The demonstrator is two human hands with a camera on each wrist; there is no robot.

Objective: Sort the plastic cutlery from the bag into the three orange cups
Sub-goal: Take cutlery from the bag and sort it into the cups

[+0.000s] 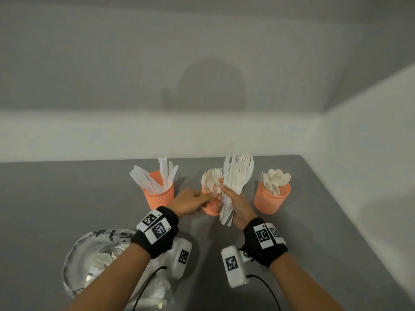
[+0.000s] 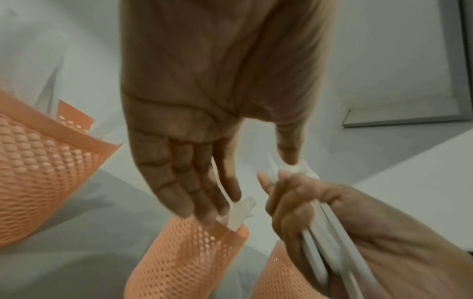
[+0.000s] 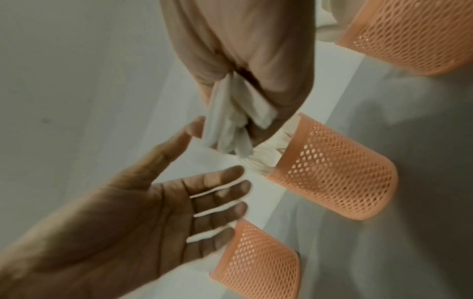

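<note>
I judge the sorting well along. Across the middle of the head view stand three orange cups on the counter [image 1: 67, 198]: the left cup [image 1: 160, 195] holds knives, the middle cup [image 1: 211, 207] forks, the right cup [image 1: 271, 199] spoons. My right hand [image 1: 239, 204] has its grip wrapped round a mixed bundle of cutlery [image 1: 235, 185], forks and knives upright, just above the middle cup. My left hand [image 1: 189, 202] is loose, fingers nearly straight, holding nothing, fingertips at the middle cup's rim beside a fork [image 2: 240, 212]. The bag [image 1: 94, 261], lower left, seems to have more pieces inside, so the bundle and that remainder are left.
</note>
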